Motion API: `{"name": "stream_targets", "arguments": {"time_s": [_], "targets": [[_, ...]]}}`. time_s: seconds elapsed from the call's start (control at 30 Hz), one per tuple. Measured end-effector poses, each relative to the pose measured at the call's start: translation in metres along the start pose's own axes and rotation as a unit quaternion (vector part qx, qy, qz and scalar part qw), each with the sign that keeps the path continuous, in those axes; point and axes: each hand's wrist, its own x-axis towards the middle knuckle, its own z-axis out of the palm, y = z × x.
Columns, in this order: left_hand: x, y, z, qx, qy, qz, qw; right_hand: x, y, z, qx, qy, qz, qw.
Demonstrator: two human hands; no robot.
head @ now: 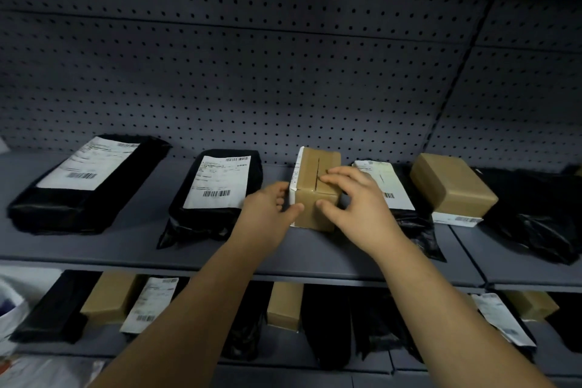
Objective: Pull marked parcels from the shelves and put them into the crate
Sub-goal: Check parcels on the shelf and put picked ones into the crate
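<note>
Cardboard parcel point(316, 195), brown, taped seam, white side label.

A grey pegboard point(252, 72) is seen behind the shelving, its holes set in even rows, and a horizontal seam is carried across it near the top. It is parted from a second panel point(519, 88) on the right by a slanted upright joint. Two grey shelves are mounted in front: an upper shelf point(141, 249) and a lower shelf point(104, 346) beneath it. The scene is dimly lit, and the top is lost in shadow.
</note>
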Motion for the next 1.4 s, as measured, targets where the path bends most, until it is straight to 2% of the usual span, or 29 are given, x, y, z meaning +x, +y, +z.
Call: {"name": "stream_targets", "arguments": {"time_s": [0.13,0.3,0.4,0.5,0.6,0.73,1.03,1.23,1.4], "targets": [[0.002,0.000,-0.006,0.029,0.008,0.021,0.999,0.003,-0.003,0.004,0.022,-0.004,0.014,1.000],[0.006,0.002,-0.018,0.088,0.052,0.125,0.987,-0.001,-0.001,0.012,0.126,0.034,0.053,0.990],[0.010,0.005,-0.017,0.102,0.065,0.170,0.978,-0.008,0.003,0.016,0.149,0.015,0.091,0.985],[0.013,0.004,-0.012,0.106,0.039,0.177,0.978,-0.013,0.012,0.014,0.174,-0.019,0.130,0.976],[0.014,-0.004,-0.008,0.093,0.027,0.166,0.981,-0.016,0.019,0.007,0.181,-0.026,0.158,0.970],[0.016,-0.011,-0.004,0.042,0.021,0.112,0.993,-0.014,0.022,0.000,0.184,-0.028,0.178,0.966],[0.014,-0.002,-0.008,0.011,-0.019,0.029,0.999,-0.004,0.020,0.010,0.190,-0.041,0.167,0.967],[0.017,-0.005,-0.007,0.010,-0.014,0.004,1.000,-0.003,0.020,0.012,0.200,-0.035,0.160,0.966],[0.011,0.000,-0.008,-0.028,-0.005,0.027,0.999,-0.009,0.019,0.012,0.228,-0.010,0.135,0.964]]}}
